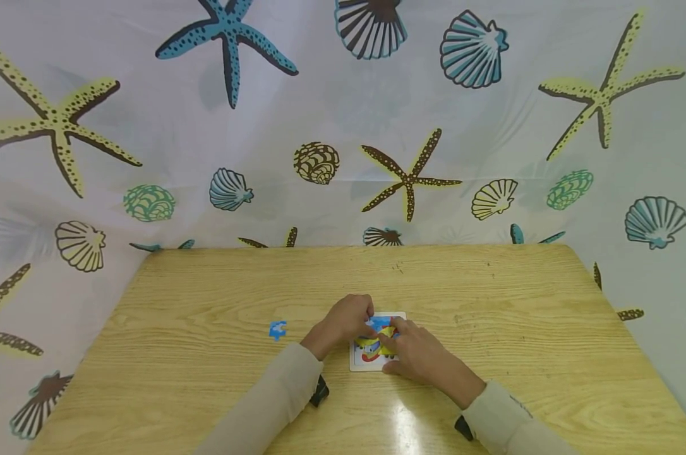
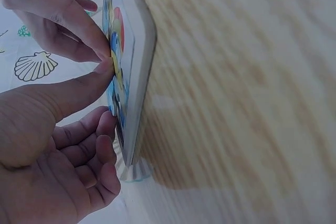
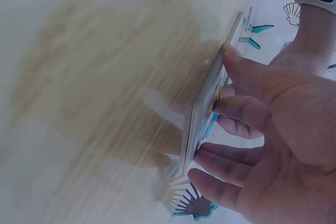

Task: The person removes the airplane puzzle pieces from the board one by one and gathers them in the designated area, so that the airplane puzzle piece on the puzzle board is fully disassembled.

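A small square jigsaw puzzle (image 1: 357, 363) with a white border and a colourful picture of yellow, blue and red lies on the table. My left hand (image 1: 345, 319) reaches over its left side. Thumb and forefinger pinch a bluish puzzle piece (image 2: 112, 100) right at the puzzle's surface, the other fingers curled in. From the right, my right hand (image 1: 422, 354) rests on the puzzle, its forefinger touching the picture near the left thumb. The right thumb (image 3: 231, 56) lies along the board's near edge, and the other fingers reach its right side. Both hands hide part of the picture.
One loose blue puzzle piece (image 1: 277, 329) lies on the wooden table (image 1: 206, 297), left of the hands. Behind and beside the table hangs a white cloth (image 1: 331, 208) printed with starfish and shells. Dark straps (image 1: 320, 392) show under the sleeves.
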Motion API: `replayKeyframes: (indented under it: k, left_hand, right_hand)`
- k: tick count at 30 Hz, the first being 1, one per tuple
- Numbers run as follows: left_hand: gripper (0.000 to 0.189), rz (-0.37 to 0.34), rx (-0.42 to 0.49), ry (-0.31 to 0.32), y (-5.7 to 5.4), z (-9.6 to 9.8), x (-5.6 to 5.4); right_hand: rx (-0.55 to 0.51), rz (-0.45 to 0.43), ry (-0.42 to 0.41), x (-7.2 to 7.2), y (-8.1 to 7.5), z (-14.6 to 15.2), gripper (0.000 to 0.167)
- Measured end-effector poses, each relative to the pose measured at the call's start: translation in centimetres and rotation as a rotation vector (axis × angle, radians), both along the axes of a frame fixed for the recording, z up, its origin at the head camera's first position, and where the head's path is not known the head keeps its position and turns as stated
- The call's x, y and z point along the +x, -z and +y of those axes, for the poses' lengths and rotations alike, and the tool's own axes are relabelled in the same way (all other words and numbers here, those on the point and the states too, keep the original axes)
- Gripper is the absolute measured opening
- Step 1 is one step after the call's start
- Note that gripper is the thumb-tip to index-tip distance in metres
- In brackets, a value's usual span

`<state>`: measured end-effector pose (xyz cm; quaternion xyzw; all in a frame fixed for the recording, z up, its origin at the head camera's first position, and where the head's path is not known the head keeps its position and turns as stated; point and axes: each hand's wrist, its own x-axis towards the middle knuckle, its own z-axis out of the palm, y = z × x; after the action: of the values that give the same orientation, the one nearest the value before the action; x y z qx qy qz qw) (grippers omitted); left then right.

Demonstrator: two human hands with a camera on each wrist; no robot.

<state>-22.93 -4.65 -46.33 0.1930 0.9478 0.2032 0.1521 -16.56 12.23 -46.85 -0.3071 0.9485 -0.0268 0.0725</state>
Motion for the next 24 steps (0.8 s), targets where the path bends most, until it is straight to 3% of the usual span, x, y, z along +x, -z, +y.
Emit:
replayKeyframes:
  k: [6,13,20,24]
  left_hand:
    - [0.034,-0.008,0.0,0.0,0.44,0.02,-0.18]
    - [0.034,0.012,-0.002,0.018,0.54,-0.04,-0.24]
    - [0.012,0.039,0.029,0.001,0.38,-0.05,-0.15]
    - [0.01,0.068,0.054,-0.013,0.44,0.03,-0.23]
  right_hand:
    - [0.004,-0.02,0.025,0.04,-0.07,-0.12,0.058]
    - [0.052,0.019,0.009,0.08,-0.28,-0.24,0.059]
    - [0.047,0.036,0.002,0.06,-0.28,-0.25,0.055]
    - [0.066,0.029,0.007,0.02,-0.28,-0.3,0.054]
